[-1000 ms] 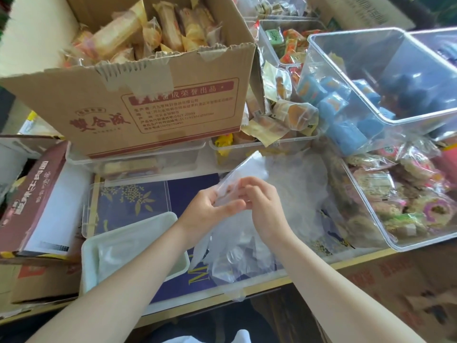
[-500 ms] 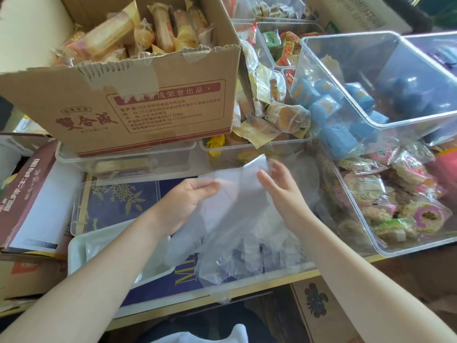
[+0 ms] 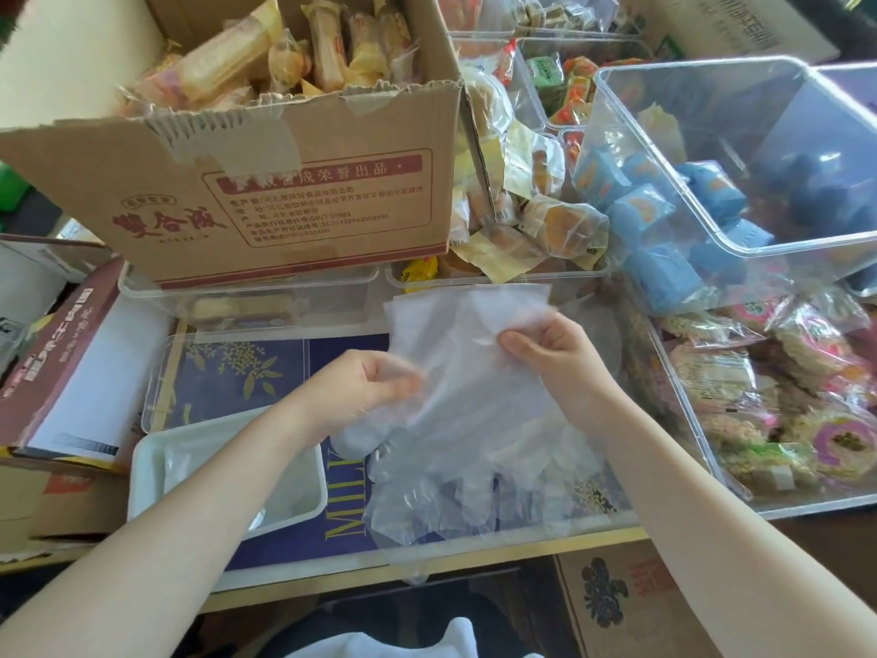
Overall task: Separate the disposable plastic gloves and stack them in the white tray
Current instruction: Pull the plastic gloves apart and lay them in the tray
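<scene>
Both hands up over the surface, working one clump of gloves (image 3: pixel 470 401). Right hand (image 3: pixel 555 358) pinches the cuff edge, thumb and fingertips closed on the film; that grip sits high and to the right. Left hand (image 3: pixel 375 387) is lower and to the left, fingers curled, pinching a thin layer off the same clump.

Change since a second ago: the two grips were then touching, knuckle to knuckle, on a bunched cuff. Half a second ago they opened apart with a sheet spread between them. Now they are well apart, and the sheet is drawn out flat, cuff above the right grip, glove fingers hanging below both grips down to the loose pile on the surface.

Judgement: a single glove is peeling free of the rest but is not clear yet; layers below the grips look stuck together.

Tray (image 3: pixel 142 467) lies below and left of the left grip, under that forearm, with a few clear gloves already in it. Likely next: left hand carries its layer down to it. Film clings; risk of dragging a second glove along.
</scene>
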